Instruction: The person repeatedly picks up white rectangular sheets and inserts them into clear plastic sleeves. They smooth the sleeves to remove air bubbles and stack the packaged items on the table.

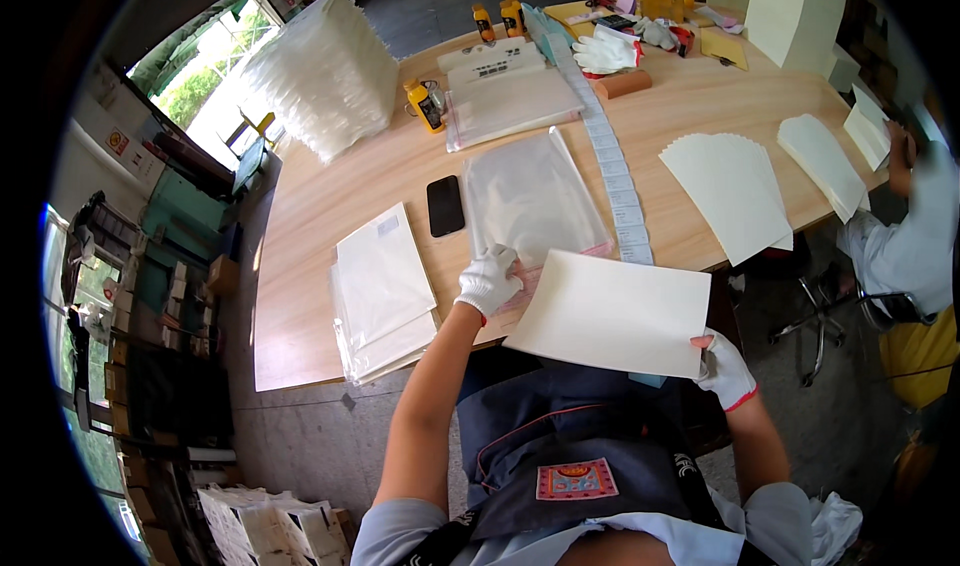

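My right hand, in a white glove with bare fingertips, grips the right edge of a blank cream sheet. The sheet is held slightly tilted over the table's front edge. My left hand, gloved the same way, has its fingers curled at the lower left corner of a stack of clear plastic bags. Its fingertips seem to pinch the bag edge there; the sheet's left corner is close by. To the left lies a pile of bagged cream sheets, the top one with a small label.
A black phone lies between the two stacks. A strip of labels runs along the table. Fanned cream sheets lie to the right, where another person sits. Orange bottles and a tall white stack stand farther back.
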Action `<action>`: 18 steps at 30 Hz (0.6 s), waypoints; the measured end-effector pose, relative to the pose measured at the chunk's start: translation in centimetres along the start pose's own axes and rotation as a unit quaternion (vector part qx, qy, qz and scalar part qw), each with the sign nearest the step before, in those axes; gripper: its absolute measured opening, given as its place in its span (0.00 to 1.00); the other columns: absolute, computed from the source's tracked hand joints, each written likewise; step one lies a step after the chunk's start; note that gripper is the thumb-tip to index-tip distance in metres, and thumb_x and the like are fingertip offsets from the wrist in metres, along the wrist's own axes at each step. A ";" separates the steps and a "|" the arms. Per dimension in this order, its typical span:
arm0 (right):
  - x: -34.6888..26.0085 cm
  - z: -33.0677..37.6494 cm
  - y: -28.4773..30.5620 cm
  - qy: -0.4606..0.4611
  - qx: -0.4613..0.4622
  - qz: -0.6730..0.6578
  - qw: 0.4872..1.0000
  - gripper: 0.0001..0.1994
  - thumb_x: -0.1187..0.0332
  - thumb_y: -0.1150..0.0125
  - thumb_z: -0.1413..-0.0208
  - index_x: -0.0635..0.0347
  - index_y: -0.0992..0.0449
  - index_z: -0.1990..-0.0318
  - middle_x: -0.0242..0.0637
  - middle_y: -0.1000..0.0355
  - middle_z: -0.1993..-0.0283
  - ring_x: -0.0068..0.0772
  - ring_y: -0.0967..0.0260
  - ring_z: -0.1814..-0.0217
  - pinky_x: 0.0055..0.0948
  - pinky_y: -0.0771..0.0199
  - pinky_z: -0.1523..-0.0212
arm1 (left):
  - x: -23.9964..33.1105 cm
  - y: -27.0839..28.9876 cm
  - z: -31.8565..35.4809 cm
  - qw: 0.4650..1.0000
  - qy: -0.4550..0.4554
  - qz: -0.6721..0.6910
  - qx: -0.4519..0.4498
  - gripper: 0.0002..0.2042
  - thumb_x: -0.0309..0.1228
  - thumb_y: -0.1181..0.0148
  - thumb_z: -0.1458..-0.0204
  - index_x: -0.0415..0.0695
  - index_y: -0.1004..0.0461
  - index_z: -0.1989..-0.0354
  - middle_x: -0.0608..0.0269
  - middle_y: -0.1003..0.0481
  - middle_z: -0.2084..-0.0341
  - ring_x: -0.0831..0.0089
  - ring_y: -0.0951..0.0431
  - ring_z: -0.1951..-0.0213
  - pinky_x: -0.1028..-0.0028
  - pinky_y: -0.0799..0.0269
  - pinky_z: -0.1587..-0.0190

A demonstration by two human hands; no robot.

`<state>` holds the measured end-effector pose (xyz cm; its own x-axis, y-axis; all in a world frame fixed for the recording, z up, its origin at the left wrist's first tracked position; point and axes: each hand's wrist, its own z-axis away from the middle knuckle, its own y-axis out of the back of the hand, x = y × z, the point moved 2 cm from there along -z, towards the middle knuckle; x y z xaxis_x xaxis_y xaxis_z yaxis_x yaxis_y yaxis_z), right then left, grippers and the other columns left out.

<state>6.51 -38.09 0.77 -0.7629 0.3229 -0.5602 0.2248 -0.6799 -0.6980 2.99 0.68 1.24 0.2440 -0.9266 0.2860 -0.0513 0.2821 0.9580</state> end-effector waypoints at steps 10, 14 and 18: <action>1.9 -0.3 -0.8 0.085 0.008 0.018 0.996 0.21 0.72 0.49 0.53 0.68 0.36 0.49 0.39 0.30 0.55 0.28 0.29 0.61 0.21 0.27 0.69 | -2.5 -1.9 -0.7 0.999 0.004 0.041 0.032 0.14 0.24 0.48 0.58 0.51 0.30 0.60 0.62 0.31 0.57 0.59 0.30 0.55 0.62 0.29 0.60; 1.6 0.6 -2.2 0.018 -0.054 0.068 0.996 0.24 0.72 0.50 0.54 0.71 0.38 0.47 0.44 0.31 0.52 0.33 0.28 0.56 0.26 0.26 0.62 | -2.5 -1.7 -0.5 0.995 -0.003 0.080 0.058 0.15 0.23 0.46 0.60 0.51 0.30 0.61 0.62 0.31 0.57 0.59 0.30 0.54 0.63 0.30 0.59; 3.2 -0.7 -0.3 0.029 0.016 0.019 0.999 0.25 0.73 0.50 0.55 0.71 0.39 0.46 0.44 0.32 0.51 0.34 0.29 0.56 0.27 0.26 0.61 | -1.9 -1.1 0.6 0.990 -0.026 0.051 0.132 0.14 0.22 0.45 0.62 0.52 0.28 0.65 0.64 0.31 0.58 0.59 0.30 0.56 0.64 0.30 0.59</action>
<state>4.41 -36.37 -1.11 -0.7176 0.3340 -0.6112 0.2319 -0.7129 -0.6618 1.96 1.97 -0.33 0.1739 -0.9104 0.3754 -0.3250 0.3067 0.8946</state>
